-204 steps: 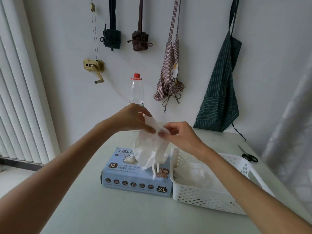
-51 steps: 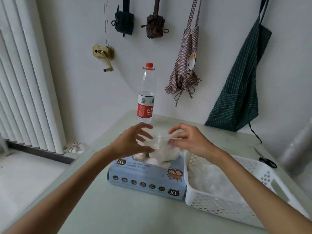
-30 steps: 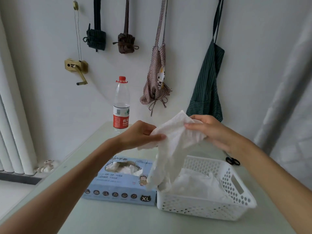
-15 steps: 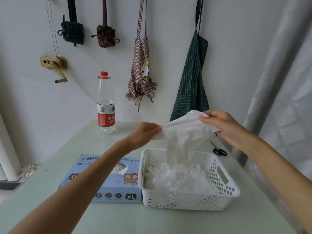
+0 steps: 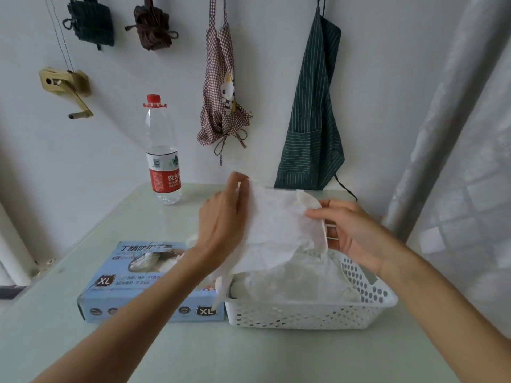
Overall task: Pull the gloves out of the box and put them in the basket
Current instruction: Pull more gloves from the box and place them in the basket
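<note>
Glove [image 5: 276, 228] hangs spread over the basket [image 5: 312, 313] — left hand [image 5: 221, 219] and right hand [image 5: 351, 230] pinching its top corners — so lower it fully inside before letting go, fingertips clear of the box [image 5: 138, 275].

- A white, thin, crinkled glove [image 5: 279, 228] is stretched flat in the air above the basket, its fingers dangling over the basket's left rim.
- A light blue glove box [image 5: 132, 286], marked XL, lies flat on the table, white gloves showing in its top opening.
- A white perforated plastic basket [image 5: 309, 313] touches the box's right side, with a heap of white gloves [image 5: 293, 283] inside.
</note>
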`<state>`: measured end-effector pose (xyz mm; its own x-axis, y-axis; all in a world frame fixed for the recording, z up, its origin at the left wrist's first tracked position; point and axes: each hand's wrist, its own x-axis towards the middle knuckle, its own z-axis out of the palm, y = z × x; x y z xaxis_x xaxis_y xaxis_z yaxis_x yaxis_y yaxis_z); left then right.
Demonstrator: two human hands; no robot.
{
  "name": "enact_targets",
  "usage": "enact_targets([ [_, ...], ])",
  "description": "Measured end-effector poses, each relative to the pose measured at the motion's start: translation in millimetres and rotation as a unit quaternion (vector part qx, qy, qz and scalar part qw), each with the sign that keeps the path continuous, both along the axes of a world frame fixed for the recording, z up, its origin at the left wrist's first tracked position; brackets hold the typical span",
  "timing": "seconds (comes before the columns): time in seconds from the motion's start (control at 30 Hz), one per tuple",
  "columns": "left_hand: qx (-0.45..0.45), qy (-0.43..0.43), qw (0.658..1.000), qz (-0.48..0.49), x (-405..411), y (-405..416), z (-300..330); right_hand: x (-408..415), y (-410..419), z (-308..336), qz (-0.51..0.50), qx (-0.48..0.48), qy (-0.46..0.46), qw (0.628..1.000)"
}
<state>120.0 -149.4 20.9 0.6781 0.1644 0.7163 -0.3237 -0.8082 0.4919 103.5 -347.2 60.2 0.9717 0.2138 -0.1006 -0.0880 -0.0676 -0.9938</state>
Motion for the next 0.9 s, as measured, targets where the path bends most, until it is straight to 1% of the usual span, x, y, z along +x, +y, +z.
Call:
enact_targets([
  [0.03, 0.08, 0.062, 0.995, -0.013, 11.4, -1.8, -16.4, 6.1, -9.4, -13.5, -0.005, -0.027, 0.036, 0.999],
  [0.07, 0.152, 0.113, 0.982, -0.024, 20.0, -3.0, -29.7, 12.3, -17.5, -25.3, -0.011, -0.062, 0.063, 0.996],
  [0.13, 0.26, 0.175, 0.948, -0.061, 35.1, -8.6, -49.8, 24.2, -31.1, -46.5, -0.02, -0.139, 0.09, 0.986],
  [0.17, 0.299, 0.184, 0.933, -0.08, 40.4, -13.1, -54.2, 29.2, -35.7, -54.5, -0.022, -0.179, 0.093, 0.979],
  [0.23, 0.364, 0.174, 0.909, -0.107, 51.3, -22.3, -58.5, 37.4, -40.1, -64.0, -0.03, -0.256, 0.081, 0.963],
  [0.3, 0.442, 0.156, 0.877, -0.107, 58.4, -30.0, -59.0, 43.1, -42.1, -70.2, -0.045, -0.346, 0.041, 0.936],
  [0.33, 0.485, 0.147, 0.857, -0.099, 60.0, -33.6, -59.8, 44.4, -42.6, -72.3, -0.045, -0.4, 0.018, 0.915],
  [0.4, 0.551, 0.138, 0.819, -0.085, 63.6, -39.8, -65.1, 45.1, -42.8, -75.1, -0.033, -0.506, -0.024, 0.862],
  [0.43, 0.564, 0.142, 0.809, -0.082, 63.6, -42.6, -67.0, 45.3, -42.8, -77.3, -0.029, -0.548, -0.042, 0.835],
  [0.47, 0.567, 0.151, 0.805, -0.089, 63.4, -44.3, -68.5, 45.0, -41.8, -78.5, -0.026, -0.578, -0.055, 0.814],
  [0.5, 0.561, 0.129, 0.812, -0.094, 64.4, -44.1, -70.0, 45.2, -41.2, -80.4, -0.024, -0.599, -0.067, 0.798],
  [0.53, 0.548, 0.07, 0.827, -0.104, 65.4, -43.3, -70.6, 45.2, -39.9, -81.3, -0.023, -0.615, -0.077, 0.784],
  [0.57, 0.536, 0.04, 0.837, -0.104, 62.3, -43.1, -68.0, 45.9, -39.2, -82.9, -0.023, -0.628, -0.09, 0.773],
  [0.6, 0.515, 0.03, 0.85, -0.101, 59.3, -43.8, -62.8, 46.2, -38.4, -83.8, -0.026, -0.637, -0.099, 0.764],
  [0.63, 0.485, 0.059, 0.866, -0.102, 58.2, -42.0, -59.2, 46.8, -38.2, -85.3, -0.03, -0.643, -0.104, 0.758],
  [0.67, 0.432, 0.097, 0.892, -0.095, 54.4, -39.1, -51.4, 47.1, -38.5, -85.1, -0.032, -0.648, -0.105, 0.753],
  [0.7, 0.373, 0.156, 0.911, -0.085, 51.6, -34.3, -45.4, 47.9, -39.0, -86.4, -0.031, -0.651, -0.108, 0.751],
  [0.73, 0.322, 0.218, 0.918, -0.077, 48.8, -28.9, -39.7, 48.0, -39.4, -87.8, -0.027, -0.655, -0.108, 0.748],
  [0.77, 0.291, 0.278, 0.912, -0.082, 45.8, -22.2, -35.7, 48.0, -39.8, -89.4, -0.021, -0.658, -0.108, 0.745],
  [0.8, 0.284, 0.339, 0.892, -0.1, 41.5, -16.3, -32.0, 47.5, -39.9, -90.5, -0.014, -0.658, -0.109, 0.745],
  [0.87, 0.313, 0.427, 0.837, -0.137, 28.7, -7.9, -30.0, 46.6, -40.4, -93.7, 0.002, -0.639, -0.103, 0.762],
  [0.9, 0.325, 0.453, 0.817, -0.148, 22.6, -6.6, -32.1, 46.7, -41.0, -95.5, 0.009, -0.625, -0.098, 0.774],
])
